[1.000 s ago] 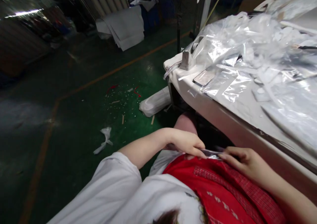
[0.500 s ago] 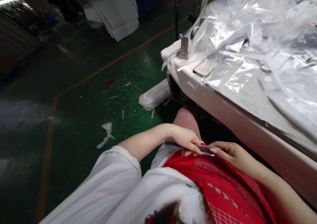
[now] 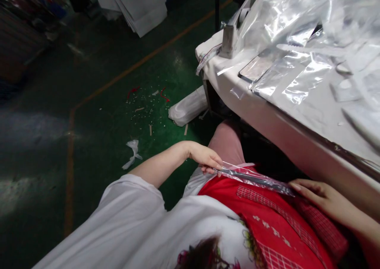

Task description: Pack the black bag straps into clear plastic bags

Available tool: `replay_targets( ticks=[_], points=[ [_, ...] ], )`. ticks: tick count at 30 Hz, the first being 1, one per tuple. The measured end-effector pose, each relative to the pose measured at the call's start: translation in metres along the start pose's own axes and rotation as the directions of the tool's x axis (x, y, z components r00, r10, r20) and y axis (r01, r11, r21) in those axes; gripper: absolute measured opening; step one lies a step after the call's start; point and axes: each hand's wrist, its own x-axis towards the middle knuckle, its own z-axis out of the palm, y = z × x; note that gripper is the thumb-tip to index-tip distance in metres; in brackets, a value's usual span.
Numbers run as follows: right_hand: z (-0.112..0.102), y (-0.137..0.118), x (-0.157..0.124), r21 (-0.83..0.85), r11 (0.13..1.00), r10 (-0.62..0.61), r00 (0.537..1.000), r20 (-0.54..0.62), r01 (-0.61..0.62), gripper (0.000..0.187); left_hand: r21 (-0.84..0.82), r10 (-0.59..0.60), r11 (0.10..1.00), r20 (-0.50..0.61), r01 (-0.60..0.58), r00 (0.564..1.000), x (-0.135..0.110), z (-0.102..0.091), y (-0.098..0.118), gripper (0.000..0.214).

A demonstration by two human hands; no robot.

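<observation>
A long, narrow clear plastic bag with a dark strip-like thing inside stretches between my two hands, above my lap and the red apron. My left hand is closed on its left end, thumb on top and fingers underneath. At the other end, my right hand pinches the bag between thumb and fingers. What kind of thing the dark strip is, I cannot make out. The bag slants down to the right.
The white table at right carries a heap of clear plastic bags, a phone-like flat thing and a grey metal block. A white wrapped roll and scraps lie on the green floor.
My hands have moved apart: the left one to the left, the right one to the right and slightly lower. Much more of the plastic bag shows between them. The view has shifted slightly.
</observation>
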Motion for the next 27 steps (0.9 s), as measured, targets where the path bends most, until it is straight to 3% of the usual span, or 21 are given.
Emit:
replay_targets(
  ticks=[2, 4, 7, 10, 15, 17, 19, 22, 27],
  points=[
    [0.011, -0.019, 0.004, 0.075, 0.997, -0.032, 0.987, 0.160, 0.021, 0.047, -0.028, 0.057, 0.998, -0.024, -0.058, 0.998, 0.009, 0.006, 0.007, 0.039],
    [0.025, -0.038, 0.010, 0.121, 0.991, -0.083, 0.974, 0.211, 0.058, 0.046, -0.066, 0.117, 0.990, -0.065, -0.121, 0.991, 0.021, 0.013, 0.014, 0.042],
    [0.038, -0.057, 0.016, 0.138, 0.983, -0.142, 0.973, 0.182, 0.118, 0.050, -0.124, 0.165, 0.977, -0.098, -0.176, 0.981, 0.035, 0.019, 0.021, 0.057],
    [0.039, -0.062, 0.017, 0.133, 0.980, -0.164, 0.978, 0.131, 0.147, 0.049, -0.170, 0.134, 0.975, -0.053, -0.142, 0.989, 0.038, 0.017, 0.025, 0.074],
    [0.025, -0.059, 0.013, 0.092, 0.983, -0.167, 0.979, 0.118, 0.157, 0.044, -0.171, 0.032, 0.985, 0.016, -0.029, 0.999, 0.029, 0.018, 0.029, 0.055],
    [0.022, -0.057, 0.014, 0.084, 0.981, -0.181, 0.978, 0.106, 0.173, 0.037, -0.214, 0.064, 0.975, 0.024, -0.057, 0.998, 0.025, 0.021, 0.032, 0.048],
    [0.024, -0.055, 0.018, 0.063, 0.979, -0.200, 0.978, 0.059, 0.196, 0.042, -0.316, 0.158, 0.937, -0.004, -0.152, 0.987, 0.022, 0.025, 0.040, 0.042],
    [0.036, -0.060, 0.026, 0.023, 0.971, -0.238, 0.971, 0.012, 0.238, 0.043, -0.467, 0.376, 0.794, -0.126, -0.390, 0.918, 0.018, 0.031, 0.062, 0.036],
    [0.064, -0.088, 0.032, 0.051, 0.954, -0.300, 0.946, 0.126, 0.296, 0.042, -0.449, 0.621, 0.516, -0.391, -0.730, 0.680, 0.021, 0.035, 0.105, 0.037]
  ],
)
